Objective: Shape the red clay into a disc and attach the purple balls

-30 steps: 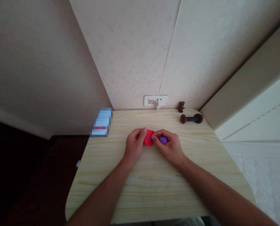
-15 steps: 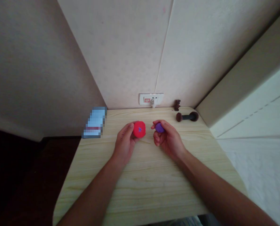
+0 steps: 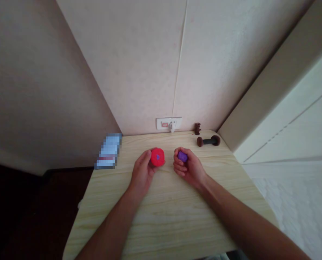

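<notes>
My left hand [image 3: 141, 173] is closed round the edge of a rounded red lump of modelling clay [image 3: 159, 163], with the thumb on its near left side. A small purple spot of clay [image 3: 158, 157] sits at the middle of the red face, which is turned up towards me. My right hand [image 3: 191, 169] has its fingers curled about a purple lump of modelling clay [image 3: 182, 156], part of which the fingers hide. Both hands are over the far half of the wooden table [image 3: 161, 216], a short gap apart.
A blurred-out bluish panel [image 3: 109, 151] is at the table's far left edge. At the back right lie a dark dumbbell-shaped object [image 3: 208, 141] and a small brown figurine [image 3: 197, 129]. A wall socket [image 3: 161, 124] with a white plug is just behind the table.
My hands have drawn apart; the right fingers have left the red clay's face, where the purple spot now shows fully. The right fingers have curled closer round the purple lump. The view has shifted.
</notes>
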{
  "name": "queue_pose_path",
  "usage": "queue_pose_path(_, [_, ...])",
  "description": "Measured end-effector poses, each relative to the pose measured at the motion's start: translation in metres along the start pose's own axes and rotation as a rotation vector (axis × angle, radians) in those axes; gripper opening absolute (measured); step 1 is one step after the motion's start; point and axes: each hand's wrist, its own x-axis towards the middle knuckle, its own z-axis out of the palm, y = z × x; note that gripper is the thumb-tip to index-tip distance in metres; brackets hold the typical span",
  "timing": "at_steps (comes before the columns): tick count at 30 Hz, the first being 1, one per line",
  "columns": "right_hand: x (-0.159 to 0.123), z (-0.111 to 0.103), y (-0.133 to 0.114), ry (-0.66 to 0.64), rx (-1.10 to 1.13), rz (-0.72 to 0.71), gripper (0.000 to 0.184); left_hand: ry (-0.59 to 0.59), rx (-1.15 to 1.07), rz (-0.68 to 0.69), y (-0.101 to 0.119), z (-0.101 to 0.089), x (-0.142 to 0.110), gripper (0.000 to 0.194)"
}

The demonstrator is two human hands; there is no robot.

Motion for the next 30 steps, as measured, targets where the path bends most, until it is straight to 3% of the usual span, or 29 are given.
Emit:
queue_pose_path(6, [0.000,-0.006,0.013,0.068,-0.285,-0.223,0.033,-0.092,-0.071,-0.111,0.001,0.004,-0.005,0.037])
queue_pose_path(11, [-0.009,-0.008,0.016,0.137,-0.759,-0.525,0.027,-0.143,-0.130,-0.127,0.001,0.004,-0.004,0.037])
queue_pose_path(14, [-0.011,-0.005,0.016,0.102,-0.961,-0.651,0.030,-0.156,-0.155,-0.115,-0.001,0.003,-0.002,0.034])
queue_pose_path(21, [-0.008,-0.001,0.013,0.009,-1.051,-0.845,0.028,-0.188,-0.135,-0.076,-0.003,0.004,-0.002,0.035])
queue_pose_path(26, [-0.005,-0.003,0.014,-0.001,-1.026,-0.869,0.034,-0.212,-0.109,-0.048,-0.006,0.003,-0.003,0.036])
queue_pose_path(30, [-0.004,-0.004,0.015,-0.034,-1.011,-0.870,0.029,-0.220,-0.093,-0.029,-0.007,0.002,-0.003,0.037])
